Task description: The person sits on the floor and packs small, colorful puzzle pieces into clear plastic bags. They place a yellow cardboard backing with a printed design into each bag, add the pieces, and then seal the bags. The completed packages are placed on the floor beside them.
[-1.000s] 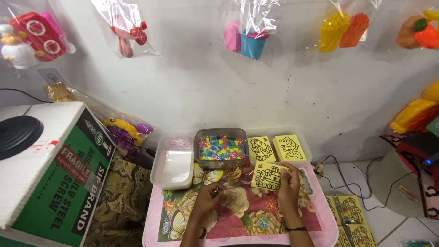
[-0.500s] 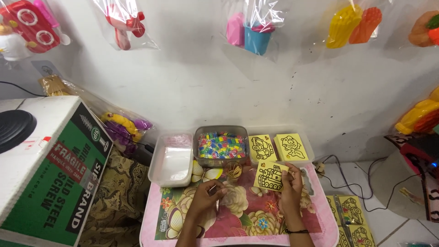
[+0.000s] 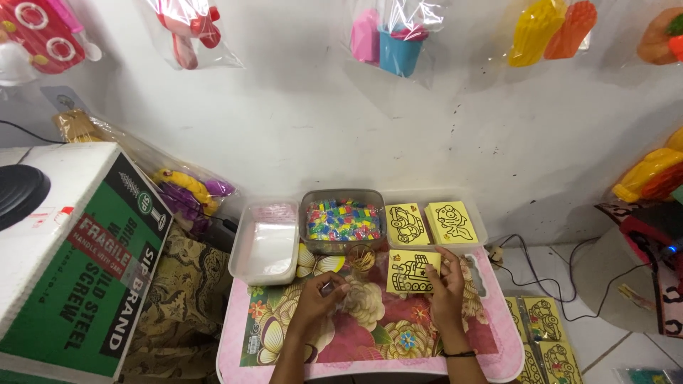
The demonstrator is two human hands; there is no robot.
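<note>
My right hand (image 3: 447, 290) holds a yellow card with a black line drawing (image 3: 412, 272) by its right edge, just above the pink floral tray table (image 3: 370, 341). My left hand (image 3: 318, 302) is closed around a small object near the table's middle; what it is cannot be made out. Behind the hands stands a clear tub of small colourful pieces (image 3: 342, 220). A small bundle of thin sticks (image 3: 361, 258) lies in front of that tub.
A clear tub of plastic sleeves (image 3: 266, 242) sits at the back left, a tray with two more yellow cards (image 3: 434, 222) at the back right. A big cardboard box (image 3: 78, 263) stands left. More yellow cards (image 3: 544, 334) and cables lie on the floor right. Bagged toys hang on the wall.
My left hand has drawn a little left and closed tighter. The right hand has lifted the yellow card slightly; the view has tilted a bit.
</note>
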